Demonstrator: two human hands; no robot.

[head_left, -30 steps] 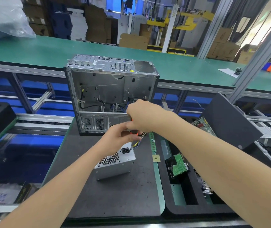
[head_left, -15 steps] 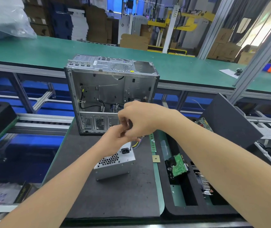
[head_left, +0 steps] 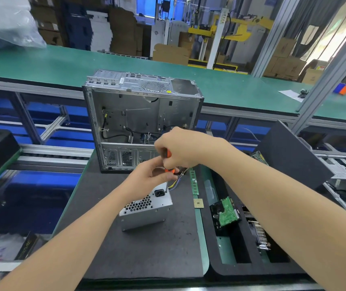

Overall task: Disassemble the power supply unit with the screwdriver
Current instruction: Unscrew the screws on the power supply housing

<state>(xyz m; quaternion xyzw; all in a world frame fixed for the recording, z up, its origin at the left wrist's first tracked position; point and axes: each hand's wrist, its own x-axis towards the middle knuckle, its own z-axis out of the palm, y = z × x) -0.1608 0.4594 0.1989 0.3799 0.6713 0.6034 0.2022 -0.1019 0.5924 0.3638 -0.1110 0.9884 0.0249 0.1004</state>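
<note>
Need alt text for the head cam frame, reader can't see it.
A right hand grips the handle of an orange-handled screwdriver and a left hand pinches its lower end, with the tip down on a silver power supply unit lying on a black mat. An open computer case stands behind it.

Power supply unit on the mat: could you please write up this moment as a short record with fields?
workpiece: power supply unit, lying on the dark mat, vent grille and power socket facing up
tool: screwdriver, orange handle, about upright, tip on the unit beside the socket
right hand: grips the top of the handle
left hand: pinches the handle's lower end
behind: open computer case, standing on the mat
right side: hard drive in a black foam tray
</note>
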